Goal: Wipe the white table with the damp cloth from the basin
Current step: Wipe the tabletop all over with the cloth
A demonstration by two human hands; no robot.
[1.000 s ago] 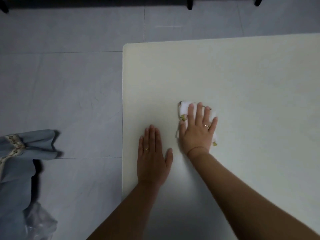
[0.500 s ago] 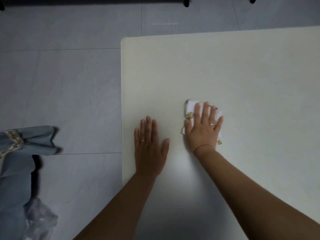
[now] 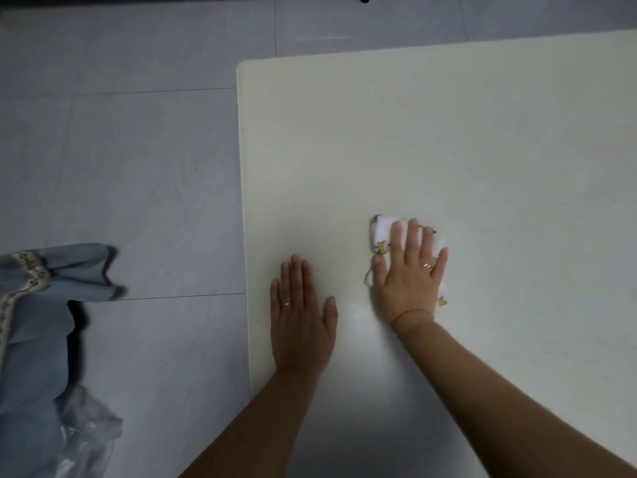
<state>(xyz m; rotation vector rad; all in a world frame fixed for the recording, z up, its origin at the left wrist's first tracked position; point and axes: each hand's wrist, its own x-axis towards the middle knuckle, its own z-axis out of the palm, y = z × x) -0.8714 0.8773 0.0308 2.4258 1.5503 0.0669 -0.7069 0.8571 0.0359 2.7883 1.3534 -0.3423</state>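
Note:
A folded white cloth (image 3: 383, 228) with small yellow marks lies on the white table (image 3: 465, 139), in the near left part of the top. My right hand (image 3: 410, 270) lies flat on the cloth with straight fingers and presses it onto the surface; most of the cloth is hidden under the hand. My left hand (image 3: 300, 315) rests flat on the bare table just left of it, fingers straight, near the table's left edge. The basin is out of view.
The table's left edge and far left corner (image 3: 241, 65) border a grey tiled floor (image 3: 120, 167). A blue garment (image 3: 41, 305) and a crumpled clear plastic bag (image 3: 82, 432) lie at the lower left.
My right hand has slid the cloth a little to the right across the table. My left hand stays flat in about the same spot.

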